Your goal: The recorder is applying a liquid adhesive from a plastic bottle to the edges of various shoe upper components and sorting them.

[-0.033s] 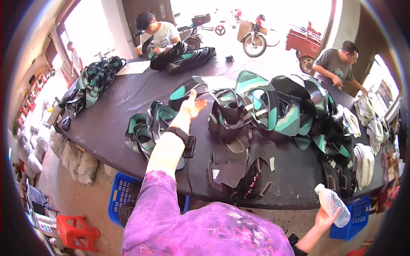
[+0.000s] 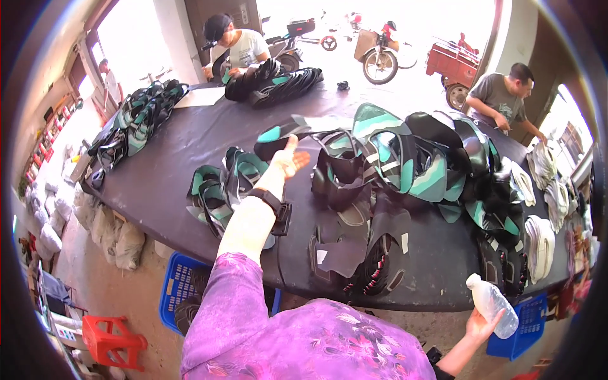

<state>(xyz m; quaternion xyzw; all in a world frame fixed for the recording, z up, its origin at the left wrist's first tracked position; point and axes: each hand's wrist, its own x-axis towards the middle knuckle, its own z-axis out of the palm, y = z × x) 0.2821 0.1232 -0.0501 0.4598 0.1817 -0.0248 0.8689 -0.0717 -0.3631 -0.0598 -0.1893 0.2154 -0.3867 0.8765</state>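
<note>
My left hand [image 2: 293, 163] stretches out over the dark table [image 2: 329, 266], palm turned up and fingers apart, holding nothing. Just behind it lies a black and teal shoe-upper piece [image 2: 271, 134]. Low at the right, my right hand [image 2: 479, 327] is closed around a translucent plastic bottle [image 2: 493, 306] with a white top, held tilted beside the table's near edge. To the right of my left hand spreads a large heap of black and teal shoe uppers [image 2: 396, 158]. A smaller group of uppers [image 2: 209, 190] lies left of my forearm, partly hidden by it.
More uppers are piled at the far left [image 2: 142, 117] and far middle [image 2: 272, 87]. One person [image 2: 244, 50] works across the table, another [image 2: 497, 98] at the right beside white bundles [image 2: 539, 247]. Blue baskets [image 2: 180, 285] and a red stool [image 2: 114, 342] stand on the floor.
</note>
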